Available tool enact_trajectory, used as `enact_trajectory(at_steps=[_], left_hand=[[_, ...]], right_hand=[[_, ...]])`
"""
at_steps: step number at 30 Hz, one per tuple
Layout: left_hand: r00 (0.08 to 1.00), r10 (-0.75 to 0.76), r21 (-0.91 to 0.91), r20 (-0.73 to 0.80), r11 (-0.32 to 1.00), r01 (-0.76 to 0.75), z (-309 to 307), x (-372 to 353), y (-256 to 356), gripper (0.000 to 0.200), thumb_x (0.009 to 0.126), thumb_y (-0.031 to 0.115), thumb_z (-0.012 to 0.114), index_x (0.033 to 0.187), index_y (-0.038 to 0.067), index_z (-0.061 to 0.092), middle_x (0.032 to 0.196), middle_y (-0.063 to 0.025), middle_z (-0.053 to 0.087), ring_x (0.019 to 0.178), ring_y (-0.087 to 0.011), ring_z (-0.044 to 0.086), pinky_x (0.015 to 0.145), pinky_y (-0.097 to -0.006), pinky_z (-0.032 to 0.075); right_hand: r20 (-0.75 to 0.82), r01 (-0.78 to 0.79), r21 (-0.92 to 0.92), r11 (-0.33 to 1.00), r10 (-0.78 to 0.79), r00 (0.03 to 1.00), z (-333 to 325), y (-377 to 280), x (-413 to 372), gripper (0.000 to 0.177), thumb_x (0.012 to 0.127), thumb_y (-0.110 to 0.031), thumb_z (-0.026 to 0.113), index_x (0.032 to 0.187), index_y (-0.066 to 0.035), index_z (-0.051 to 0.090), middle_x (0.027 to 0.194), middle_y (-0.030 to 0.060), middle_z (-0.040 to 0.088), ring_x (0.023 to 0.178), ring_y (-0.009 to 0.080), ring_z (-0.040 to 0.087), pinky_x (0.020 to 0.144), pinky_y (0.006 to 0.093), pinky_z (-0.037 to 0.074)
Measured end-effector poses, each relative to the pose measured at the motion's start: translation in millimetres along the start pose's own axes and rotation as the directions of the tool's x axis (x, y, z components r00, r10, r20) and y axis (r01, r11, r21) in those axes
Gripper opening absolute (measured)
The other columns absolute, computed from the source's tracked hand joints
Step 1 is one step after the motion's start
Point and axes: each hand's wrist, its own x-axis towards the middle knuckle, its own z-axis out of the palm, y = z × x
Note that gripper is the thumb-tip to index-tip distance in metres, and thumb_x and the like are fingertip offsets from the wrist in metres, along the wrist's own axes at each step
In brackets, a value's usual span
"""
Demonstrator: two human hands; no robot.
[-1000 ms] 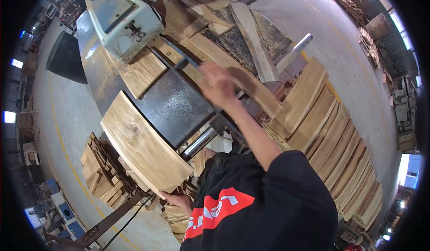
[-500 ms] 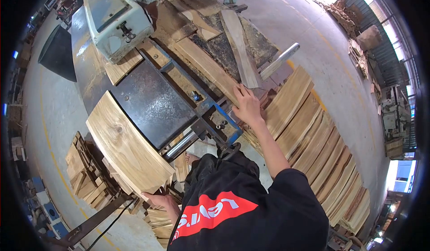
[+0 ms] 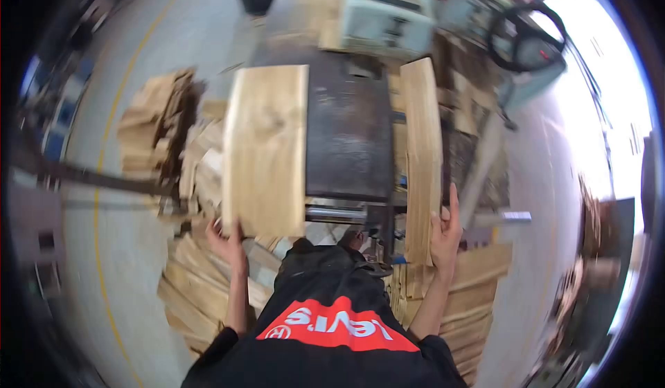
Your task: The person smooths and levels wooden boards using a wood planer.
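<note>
A wide pale board [image 3: 267, 146] lies along the left side of a dark metal machine table [image 3: 348, 139]. My left hand [image 3: 227, 244] grips the near left corner of that board. On the right, my right hand [image 3: 445, 232] holds the near end of a narrower plank [image 3: 421, 159], its fingers along the plank's right edge and one finger pointing forward. The frame is blurred, so the exact finger contact is hard to make out.
Beyond the table stands a pale machine housing [image 3: 388, 24], with a black handwheel [image 3: 528, 38] to its right. Stacked boards [image 3: 156, 125] sit at the left, and more boards [image 3: 471, 284] at the near right. A metal bar [image 3: 336, 213] crosses below the table.
The view has turned, so the machine now appears upright. My right hand has closed on the narrower plank, which now stands apart from its earlier slanted place. My left hand stays at the wide board's corner.
</note>
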Motion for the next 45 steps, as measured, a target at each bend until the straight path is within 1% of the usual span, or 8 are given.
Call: enact_trajectory(at_steps=[5,15,21,23,25,32,41,45], left_hand=[[0.962,-0.186,-0.167,0.199,0.961,0.22,-2.6,11.5,12.2,0.055,0.097,0.015,0.08,0.146,-0.003,0.062,0.131,-0.0094,0.071,0.114,-0.0133,0.066,0.095,-0.0297,0.056],[0.925,-0.255,-0.415,0.283,0.837,0.357,15.7,-61.8,-17.9,0.047,0.096,0.009,0.08,0.141,0.001,0.068,0.107,-0.0048,0.077,0.085,-0.0077,0.069,0.072,-0.0266,0.058],[0.908,-0.267,-0.352,0.322,0.857,0.377,15.8,-49.5,12.1,0.05,0.097,0.011,0.081,0.141,-0.001,0.06,0.087,0.0007,0.07,0.074,-0.0033,0.063,0.064,-0.0192,0.048],[0.881,-0.323,-0.294,0.346,0.855,0.428,16.7,-42.1,12.8,0.049,0.097,0.013,0.081,0.139,-0.001,0.06,0.086,0.0012,0.069,0.071,-0.002,0.06,0.062,-0.0183,0.046],[0.878,-0.299,-0.217,0.373,0.892,0.396,19.9,-26.1,27.5,0.045,0.097,0.018,0.081,0.132,-0.002,0.06,0.087,-0.0009,0.068,0.069,-0.0031,0.058,0.061,-0.0203,0.047],[0.929,-0.158,0.188,0.336,0.977,0.098,42.1,-6.1,22.4,0.059,0.092,0.041,0.083,0.12,-0.004,0.06,0.105,-0.0237,0.077,0.096,-0.0285,0.076,0.085,-0.0398,0.058],[0.963,-0.143,0.215,0.228,0.972,0.093,53.8,17.3,1.1,0.057,0.105,0.045,0.067,0.078,-0.005,0.061,0.068,-0.0113,0.06,0.068,-0.018,0.05,0.065,-0.0422,0.044],[0.928,-0.1,0.024,0.359,0.995,0.098,53.9,-14.6,-18.1,0.054,0.109,0.04,0.063,0.075,-0.002,0.055,0.069,0.001,0.051,0.069,-0.0104,0.041,0.059,-0.0342,0.037]], right_hand=[[0.344,-0.194,0.455,0.869,0.03,0.938,98.2,-43.3,28.7,0.062,0.105,0.006,0.052,0.164,-0.006,0.041,0.123,0.0089,0.074,0.107,0.0095,0.066,0.095,0.025,0.052],[0.79,-0.497,0.383,0.778,0.003,0.613,335.2,-101.4,12.8,0.059,0.106,-0.007,0.06,0.162,-0.001,0.041,0.124,0.0114,0.072,0.106,0.0155,0.069,0.095,0.0311,0.055],[0.583,0.226,0.256,0.94,-0.337,0.74,378.9,-95.9,-2.5,0.061,0.104,-0.02,0.066,0.158,0.0,0.043,0.129,0.0213,0.066,0.122,0.0339,0.061,0.107,0.0428,0.047],[0.453,0.679,0.005,0.734,-0.607,0.653,332.9,-83.7,7.4,0.062,0.1,-0.02,0.07,0.154,-0.001,0.047,0.135,0.0236,0.062,0.128,0.0404,0.056,0.111,0.046,0.044],[0.401,0.72,-0.148,0.678,-0.625,0.67,282.9,-56.4,21.3,0.062,0.094,-0.022,0.074,0.148,-0.001,0.053,0.139,0.0223,0.059,0.129,0.0439,0.052,0.111,0.0494,0.043],[0.331,0.177,-0.417,0.891,-0.032,0.943,175.8,12.5,-12.8,0.057,0.1,-0.029,0.073,0.146,-0.001,0.054,0.094,0.0111,0.071,0.078,0.0269,0.071,0.075,0.0426,0.057],[0.336,-0.356,0.137,0.924,0.295,0.894,188.2,-1.1,-32.3,0.045,0.101,-0.03,0.074,0.131,0.001,0.061,0.073,0.0156,0.071,0.058,0.0261,0.07,0.061,0.0435,0.054],[0.446,-0.187,-0.147,0.971,0.234,0.864,142.8,-30.8,-34.2,0.045,0.103,-0.045,0.069,0.107,-0.001,0.065,0.071,0.0185,0.071,0.057,0.034,0.07,0.058,0.0447,0.054]])
